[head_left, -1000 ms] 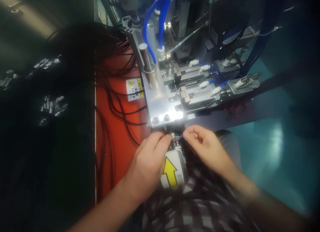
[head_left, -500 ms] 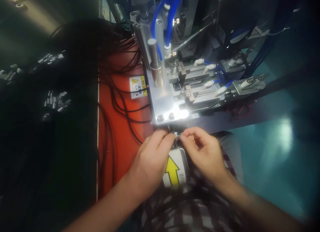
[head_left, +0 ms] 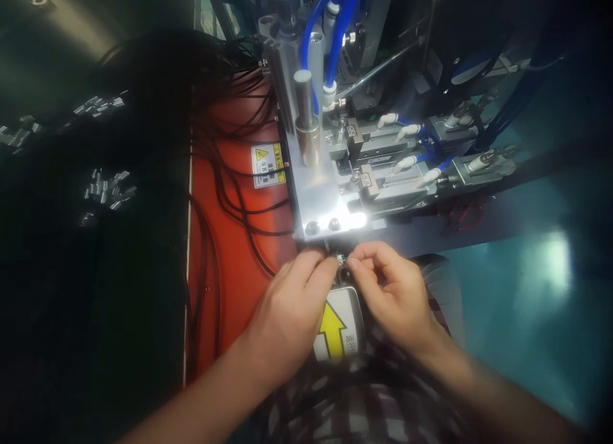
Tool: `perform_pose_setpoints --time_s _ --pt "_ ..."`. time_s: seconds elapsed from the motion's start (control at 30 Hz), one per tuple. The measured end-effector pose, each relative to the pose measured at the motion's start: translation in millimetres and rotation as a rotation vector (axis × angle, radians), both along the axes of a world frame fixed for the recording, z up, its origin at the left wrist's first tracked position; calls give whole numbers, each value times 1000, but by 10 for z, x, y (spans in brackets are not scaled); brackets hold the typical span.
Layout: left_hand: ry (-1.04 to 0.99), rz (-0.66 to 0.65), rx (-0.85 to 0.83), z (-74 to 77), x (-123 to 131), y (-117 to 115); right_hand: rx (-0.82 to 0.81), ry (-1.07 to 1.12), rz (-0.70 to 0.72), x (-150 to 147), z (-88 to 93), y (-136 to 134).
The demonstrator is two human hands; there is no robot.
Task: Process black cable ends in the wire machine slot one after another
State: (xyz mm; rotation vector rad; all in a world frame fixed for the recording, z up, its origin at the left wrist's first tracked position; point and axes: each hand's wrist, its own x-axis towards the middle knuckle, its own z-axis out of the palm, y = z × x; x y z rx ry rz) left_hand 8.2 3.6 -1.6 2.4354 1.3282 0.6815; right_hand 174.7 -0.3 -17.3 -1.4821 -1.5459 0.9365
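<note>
My left hand [head_left: 287,310] and my right hand [head_left: 390,294] meet fingertip to fingertip just below the front edge of a bright metal machine plate [head_left: 318,195]. Both pinch a tiny part [head_left: 341,260] between them; it is too small to name. Under my hands lies a white plate with a yellow arrow [head_left: 338,332]. My fingers are closed in a pinch on each side.
A metal post [head_left: 306,115], blue air hoses [head_left: 330,22] and slide units [head_left: 407,166] stand behind the plate. Black cables [head_left: 230,176] lie over an orange surface with a warning label [head_left: 267,165]. Small shiny metal parts [head_left: 108,191] lie in the dark at left.
My right hand has moved left until its fingertips meet those of my left hand. The view has shifted slightly, with the machine now sitting further right in the picture.
</note>
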Motion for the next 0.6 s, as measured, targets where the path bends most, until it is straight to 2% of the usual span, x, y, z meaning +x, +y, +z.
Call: perform_pose_setpoints --time_s 0.3,0.6 --pt "11 1 14 9 -10 -7 -141 57 -5 -3 20 31" --pt "21 2 36 5 -16 1 -190 39 11 -2 76 50"
